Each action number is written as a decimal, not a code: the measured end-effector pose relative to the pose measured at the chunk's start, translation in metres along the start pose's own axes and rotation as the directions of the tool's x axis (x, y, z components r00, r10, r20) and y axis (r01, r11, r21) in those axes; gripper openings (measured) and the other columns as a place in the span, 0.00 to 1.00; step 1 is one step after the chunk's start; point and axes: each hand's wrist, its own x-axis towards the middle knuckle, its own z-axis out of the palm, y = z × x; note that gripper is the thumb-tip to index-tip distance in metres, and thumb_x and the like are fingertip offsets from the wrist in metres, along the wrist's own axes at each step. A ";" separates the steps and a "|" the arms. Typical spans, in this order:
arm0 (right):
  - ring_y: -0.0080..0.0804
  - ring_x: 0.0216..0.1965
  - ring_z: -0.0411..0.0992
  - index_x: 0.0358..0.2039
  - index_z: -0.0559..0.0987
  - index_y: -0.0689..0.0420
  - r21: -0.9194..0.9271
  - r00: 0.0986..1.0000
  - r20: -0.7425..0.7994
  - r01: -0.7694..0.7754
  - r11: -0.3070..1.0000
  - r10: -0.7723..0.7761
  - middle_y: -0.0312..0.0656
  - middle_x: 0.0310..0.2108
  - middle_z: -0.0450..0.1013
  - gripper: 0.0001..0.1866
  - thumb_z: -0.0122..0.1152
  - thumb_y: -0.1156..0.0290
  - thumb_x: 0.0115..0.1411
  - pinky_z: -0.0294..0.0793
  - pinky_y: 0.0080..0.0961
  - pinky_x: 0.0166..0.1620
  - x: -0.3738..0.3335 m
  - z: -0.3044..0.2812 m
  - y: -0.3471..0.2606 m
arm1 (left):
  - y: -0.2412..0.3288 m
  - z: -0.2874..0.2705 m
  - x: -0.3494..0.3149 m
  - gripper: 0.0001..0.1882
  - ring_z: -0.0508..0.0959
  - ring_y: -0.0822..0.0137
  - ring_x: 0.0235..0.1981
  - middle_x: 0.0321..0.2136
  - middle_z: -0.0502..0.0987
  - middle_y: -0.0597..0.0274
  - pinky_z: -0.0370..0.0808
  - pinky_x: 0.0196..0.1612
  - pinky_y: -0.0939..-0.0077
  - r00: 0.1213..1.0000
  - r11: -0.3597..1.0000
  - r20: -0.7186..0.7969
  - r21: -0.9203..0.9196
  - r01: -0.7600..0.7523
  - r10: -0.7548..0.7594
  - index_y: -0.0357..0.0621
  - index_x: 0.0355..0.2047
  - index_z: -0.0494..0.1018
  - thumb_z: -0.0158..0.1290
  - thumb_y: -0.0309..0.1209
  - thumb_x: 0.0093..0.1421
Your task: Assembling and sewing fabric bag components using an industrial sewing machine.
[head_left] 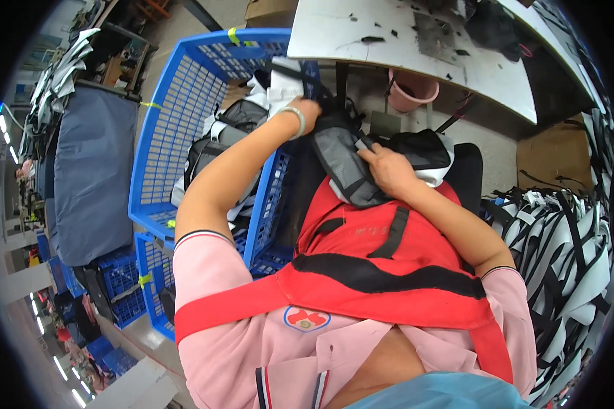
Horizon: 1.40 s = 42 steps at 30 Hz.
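A grey and black fabric bag piece (pixel 346 162) with white edging lies across my lap, over a red apron (pixel 361 232). My right hand (pixel 387 169) rests on it, with thumb and fingers closed on the grey fabric beside a short light-grey tab. Farther forward and left, my left hand (pixel 305 114) is closed at the near-right rim of a blue plastic basket, by black straps (pixel 327 102) and a white panel (pixel 285 83). Its fingertips are partly hidden, so what it grips cannot be made out.
The blue basket (pixel 177 129) on my left holds several grey, black and white sewn pieces (pixel 242 116). A white worktable (pixel 389 34) with dark scraps stands ahead, with a pink bucket (pixel 413 92) beneath. White and black strips (pixel 552 252) hang at my right.
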 end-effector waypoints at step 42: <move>0.52 0.56 0.65 0.63 0.57 0.48 0.423 0.880 -0.354 -0.151 0.894 0.316 0.55 0.55 0.66 0.33 0.55 0.70 0.58 0.60 0.36 0.60 -0.024 -0.148 0.104 | -0.037 -0.207 -0.305 0.08 0.78 0.51 0.31 0.28 0.78 0.53 0.73 0.36 0.61 0.457 0.798 -0.750 -0.155 0.582 -0.479 0.43 0.31 0.79 0.50 0.28 0.55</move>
